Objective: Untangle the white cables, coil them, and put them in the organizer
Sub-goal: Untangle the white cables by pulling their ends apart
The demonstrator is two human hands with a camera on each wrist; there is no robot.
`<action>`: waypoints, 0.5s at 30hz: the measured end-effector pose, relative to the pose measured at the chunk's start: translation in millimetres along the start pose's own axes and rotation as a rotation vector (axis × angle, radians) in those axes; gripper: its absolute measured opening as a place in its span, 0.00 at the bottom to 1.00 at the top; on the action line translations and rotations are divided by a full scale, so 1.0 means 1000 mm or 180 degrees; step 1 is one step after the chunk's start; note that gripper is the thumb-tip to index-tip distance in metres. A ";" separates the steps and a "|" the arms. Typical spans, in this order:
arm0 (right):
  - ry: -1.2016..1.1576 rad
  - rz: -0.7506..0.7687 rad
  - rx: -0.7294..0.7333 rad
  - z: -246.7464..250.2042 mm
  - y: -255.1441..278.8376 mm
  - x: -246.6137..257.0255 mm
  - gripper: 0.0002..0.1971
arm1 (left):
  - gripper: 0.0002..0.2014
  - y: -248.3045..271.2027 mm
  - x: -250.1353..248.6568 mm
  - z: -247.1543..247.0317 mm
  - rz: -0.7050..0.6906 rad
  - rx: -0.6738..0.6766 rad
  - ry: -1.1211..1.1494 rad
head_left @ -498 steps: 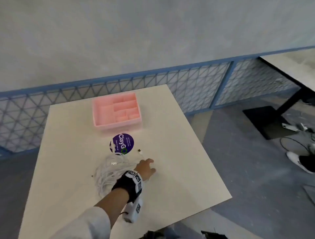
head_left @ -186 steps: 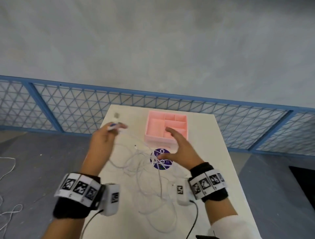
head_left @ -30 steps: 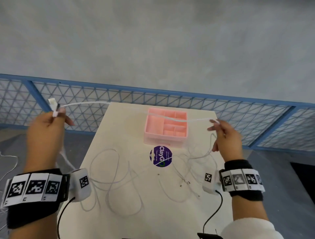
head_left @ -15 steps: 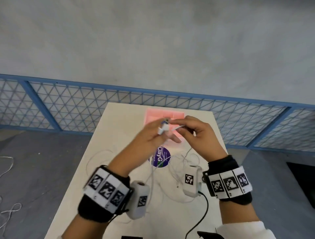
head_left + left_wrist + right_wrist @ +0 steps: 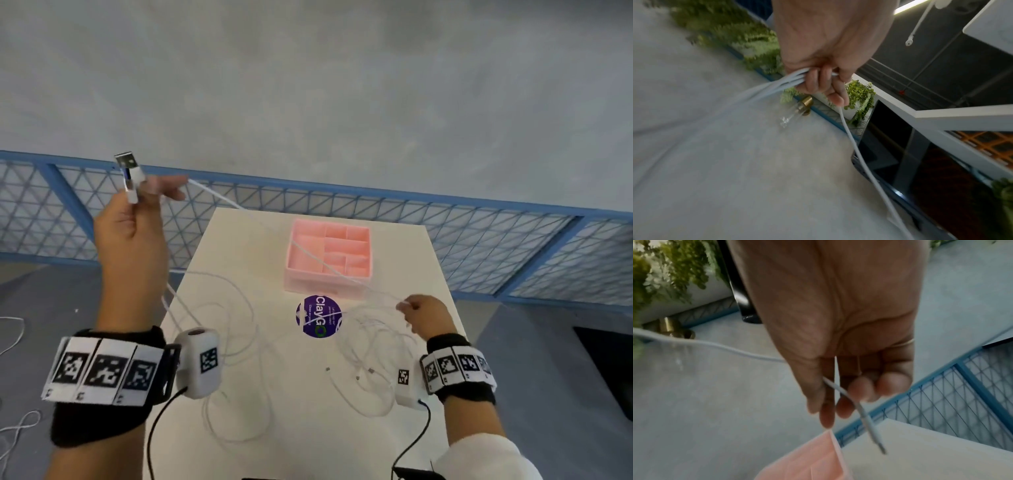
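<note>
Now the hands have swung apart again: half a second ago they met over the pink organizer (image 5: 329, 255), and here the left hand (image 5: 132, 236) is raised to the upper left of the head frame while the right hand (image 5: 423, 317) sits low at the right, with one white cable (image 5: 239, 207) drawn in a slanting line between them, passing above the organizer. The left hand's fingers are curled around the USB plug (image 5: 128, 173) and, in the left wrist view, around several strands gathered in the fist. The right hand pinches the cable between thumb and fingertips; in the right wrist view a thin connector end (image 5: 872, 429) pokes out beyond its fingers. This looks like one more arm's-length pull in a gathering rhythm, each meeting of the hands probably adding a loop to the left fist. The rest of the loose cables (image 5: 366, 342) lie sprawled on the table (image 5: 291, 438), in the lower middle of the frame beside the purple sticker (image 5: 318, 317), and nothing lies in the organizer's compartments, so most of the job remains.
</note>
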State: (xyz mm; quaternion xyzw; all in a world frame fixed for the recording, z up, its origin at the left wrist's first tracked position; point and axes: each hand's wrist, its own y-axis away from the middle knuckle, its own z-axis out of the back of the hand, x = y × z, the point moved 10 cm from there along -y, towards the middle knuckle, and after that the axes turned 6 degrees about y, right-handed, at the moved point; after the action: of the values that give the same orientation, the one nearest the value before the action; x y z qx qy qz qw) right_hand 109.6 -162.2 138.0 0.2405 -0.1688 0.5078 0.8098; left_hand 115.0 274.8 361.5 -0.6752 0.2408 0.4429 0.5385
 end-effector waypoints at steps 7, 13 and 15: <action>-0.0948 0.1865 -0.2351 0.140 0.080 0.111 0.09 | 0.19 0.017 0.073 -0.003 0.1321 0.0794 -0.1694; 0.0499 0.0782 -0.0568 0.071 0.026 0.052 0.20 | 0.19 0.038 0.103 -0.031 0.1613 0.1070 -0.0814; 0.0940 0.0054 0.0205 0.039 0.017 -0.010 0.15 | 0.18 0.038 0.102 -0.028 0.1654 0.0746 0.0098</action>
State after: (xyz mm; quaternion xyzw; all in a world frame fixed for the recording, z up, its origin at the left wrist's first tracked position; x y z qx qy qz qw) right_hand 89.2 -185.1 169.2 0.1875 -0.0336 0.5496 0.8134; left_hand 144.7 252.8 255.1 -0.5307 0.4634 0.5248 0.4776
